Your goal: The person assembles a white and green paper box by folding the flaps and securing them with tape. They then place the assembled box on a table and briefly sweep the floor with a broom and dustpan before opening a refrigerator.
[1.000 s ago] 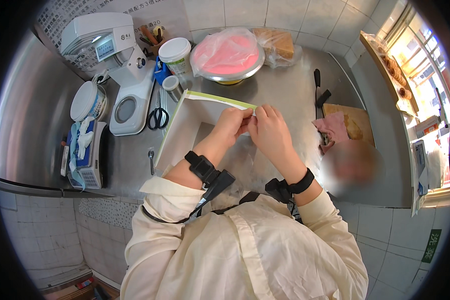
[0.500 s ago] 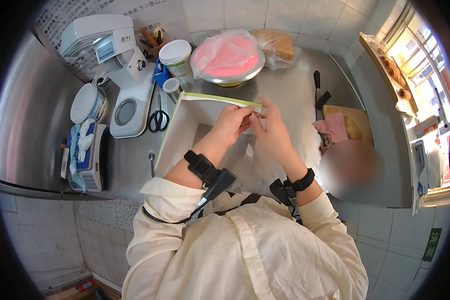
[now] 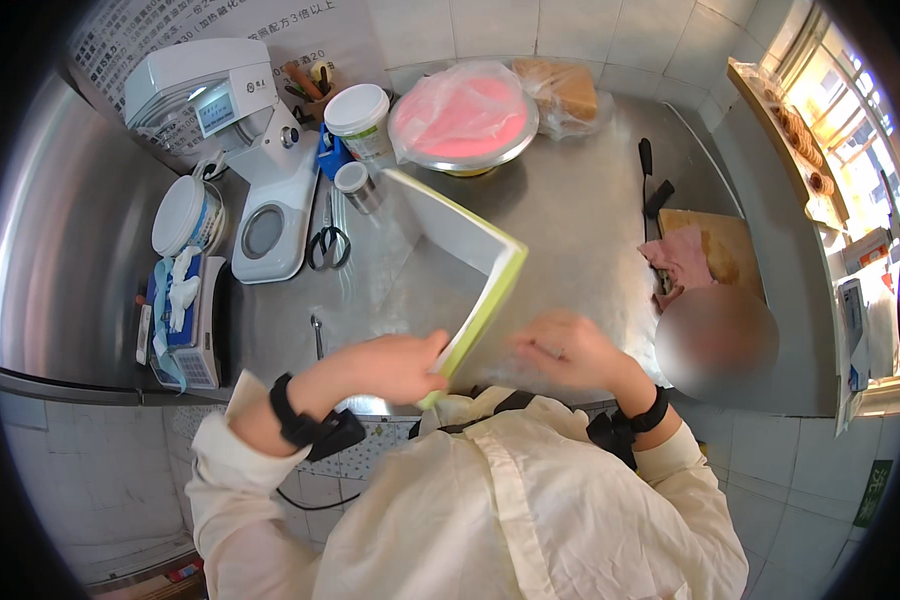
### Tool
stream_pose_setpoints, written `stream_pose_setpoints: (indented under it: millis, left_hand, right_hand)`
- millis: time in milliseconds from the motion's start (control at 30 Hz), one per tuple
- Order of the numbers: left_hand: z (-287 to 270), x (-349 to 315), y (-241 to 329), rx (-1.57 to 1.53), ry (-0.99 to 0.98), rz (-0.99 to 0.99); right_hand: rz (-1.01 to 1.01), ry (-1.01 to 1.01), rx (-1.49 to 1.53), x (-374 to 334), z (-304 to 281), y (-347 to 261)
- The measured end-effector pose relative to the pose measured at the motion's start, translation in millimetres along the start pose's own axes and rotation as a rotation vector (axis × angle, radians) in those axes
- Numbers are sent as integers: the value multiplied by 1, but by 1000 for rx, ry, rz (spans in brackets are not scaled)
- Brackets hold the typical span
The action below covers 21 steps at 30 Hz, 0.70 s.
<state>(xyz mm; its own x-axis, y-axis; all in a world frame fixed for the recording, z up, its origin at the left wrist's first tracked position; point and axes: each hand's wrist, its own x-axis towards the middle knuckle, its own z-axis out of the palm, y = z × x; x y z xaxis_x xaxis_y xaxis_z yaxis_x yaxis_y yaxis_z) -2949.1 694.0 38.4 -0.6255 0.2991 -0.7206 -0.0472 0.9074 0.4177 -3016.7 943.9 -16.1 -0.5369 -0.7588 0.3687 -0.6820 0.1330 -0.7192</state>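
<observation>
A white cardboard box frame [image 3: 460,232] with a green rim stands tilted over the steel worktop; its left part looks see-through, and I cannot make out its full shape. My left hand [image 3: 402,366] grips its near end, thumb and fingers closed over the green edge. Just right of the frame, apart from it, my right hand [image 3: 572,350] hovers with its fingers curled together. It is slightly blurred, and whatever may be between the fingertips is hidden.
Behind the frame sits a pink round shape under plastic [image 3: 465,108] on a metal turntable. Left are a white mixer [image 3: 270,200], black-handled scissors [image 3: 328,247], a shaker [image 3: 358,188] and a lidded tub [image 3: 358,110]. A pink cloth [image 3: 682,258] lies on a cutting board [image 3: 735,255] at right.
The box frame has turned, its corner swinging nearer me. My left hand has moved from the far rim to the near end. My right hand has come off the rim, nearer me.
</observation>
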Motion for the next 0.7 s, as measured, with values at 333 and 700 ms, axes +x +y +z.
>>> stream_pose_setpoints:
  millis: [333, 700]
  left_hand:
    - [65, -38, -22, 336, 924, 48]
    - [78, 10, -11, 282, 1197, 173]
  right_hand:
    - [213, 292, -12, 43, -25, 23]
    - [207, 153, 5, 116, 33, 75]
